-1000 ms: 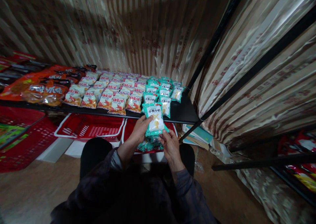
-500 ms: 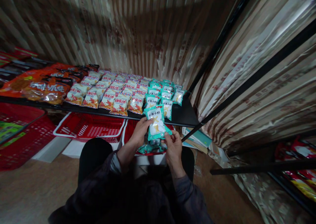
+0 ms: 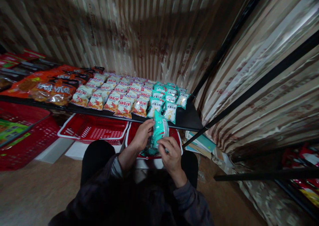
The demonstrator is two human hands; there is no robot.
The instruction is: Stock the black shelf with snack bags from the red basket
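Note:
A teal snack bag (image 3: 160,128) is between my two hands above a red basket, its plainer teal side mostly facing me. Along the bag's left edge, my left hand (image 3: 143,134) grips it with fingers bent. My right hand (image 3: 172,154) has its thumb and fingers pinched at the bag's lower end. More teal bags lie in the red basket (image 3: 181,143) below, partly hidden by my hands. Just beyond, several matching teal and white snack bags (image 3: 170,112) lie in rows on the black shelf (image 3: 191,121).
Left of the teal rows lie white and red snack bags (image 3: 123,107), then orange bags (image 3: 59,91). Under the shelf are another red basket (image 3: 93,128) and a larger red one (image 3: 45,133). Black shelf posts (image 3: 224,109) slant across the right, before a striped curtain (image 3: 139,30).
The snack bag has turned from its printed white front to a mostly teal side. My right hand has moved slightly to the left and down against it; the view has shifted a little.

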